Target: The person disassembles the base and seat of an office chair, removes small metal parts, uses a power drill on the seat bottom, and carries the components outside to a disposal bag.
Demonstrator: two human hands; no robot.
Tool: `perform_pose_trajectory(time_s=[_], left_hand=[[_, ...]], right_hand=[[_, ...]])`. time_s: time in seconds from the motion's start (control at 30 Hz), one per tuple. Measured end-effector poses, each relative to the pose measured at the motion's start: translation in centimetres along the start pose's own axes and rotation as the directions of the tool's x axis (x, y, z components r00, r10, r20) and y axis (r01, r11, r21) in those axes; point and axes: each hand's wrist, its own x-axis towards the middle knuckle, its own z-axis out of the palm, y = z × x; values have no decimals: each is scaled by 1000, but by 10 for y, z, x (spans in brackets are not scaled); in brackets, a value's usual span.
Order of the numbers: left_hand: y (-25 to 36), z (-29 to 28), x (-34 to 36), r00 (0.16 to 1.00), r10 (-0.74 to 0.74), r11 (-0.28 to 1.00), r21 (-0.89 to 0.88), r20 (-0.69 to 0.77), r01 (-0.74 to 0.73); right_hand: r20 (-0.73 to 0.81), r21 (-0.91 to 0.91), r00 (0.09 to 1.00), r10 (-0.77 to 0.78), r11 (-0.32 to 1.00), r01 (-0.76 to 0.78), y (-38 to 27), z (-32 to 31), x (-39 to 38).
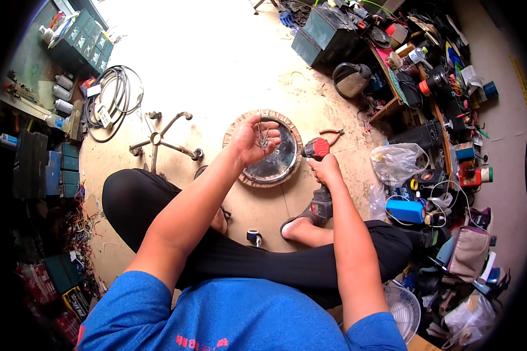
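My left hand [255, 140] is turned palm up with its fingers half curled, cupping several thin silvery metal pieces [262, 139] that look like screws. It hovers over a round object [253, 175] on the floor, which has a pale ridged rim and a dark, shiny middle with a metal ring. My forearm and hand hide part of its left side. My right hand [325, 170] is wrapped around the handle of a red and black cordless drill [317, 148], just right of the round object. The drill's dark base hangs above my right foot. Beyond the drill lie pliers [335, 137] with orange-red handles.
A metal swivel-chair base [156, 138] stands left of the round object, near a coiled grey cable [115, 99]. Crowded shelves, plastic bags [398, 162] and a blue box [405, 211] line the right. Drawer cabinets [88, 44] and loose wires [86, 231] are at left.
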Motion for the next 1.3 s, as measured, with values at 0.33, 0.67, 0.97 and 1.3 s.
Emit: perform_pose_trajectory(time_s=[0.33,0.67,0.97,1.3], left_hand=[[-4,-3,2,997,3,1000,5,-81,-2],[-6,-2,3,990,13,997,83,-140,-1],[-8,-9,8,987,26,990,142,-159,-3],[-11,-21,17,984,31,982,189,-175,3]], right_hand=[[3,-31,1000,10,999,-10,-4,0,-3],[-10,-65,999,-44,997,44,-6,-3,-6],[-4,-77,1000,-20,997,19,-3,-2,-3],[-70,-24,978,-196,981,194,-11,-15,-8]])
